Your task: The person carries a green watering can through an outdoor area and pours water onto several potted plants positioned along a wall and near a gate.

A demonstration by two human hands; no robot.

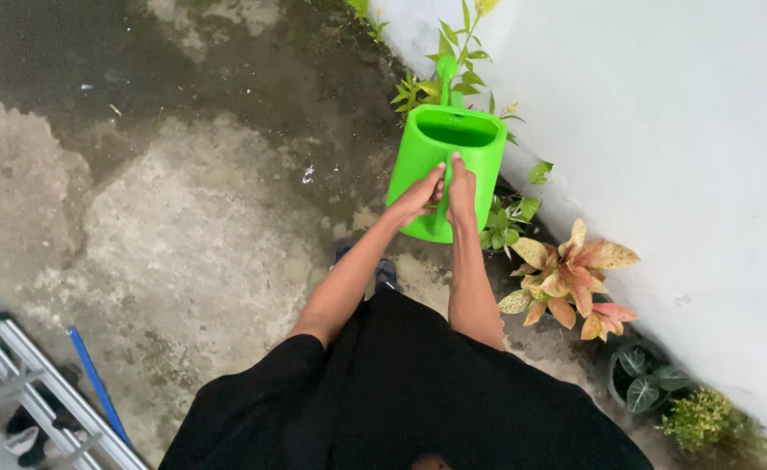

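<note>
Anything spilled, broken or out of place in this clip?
Nothing looks broken. Both hands, left and right, grip the green watering can, held upright over the plants by the wall. The concrete floor is patchy, with dark stains that may be damp; I cannot tell.

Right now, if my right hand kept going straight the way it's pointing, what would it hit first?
Your right hand points up the frame along the green watering can. Past the can's spout, it would likely meet the leafy green plant by the white wall, though depth is unclear.
</note>
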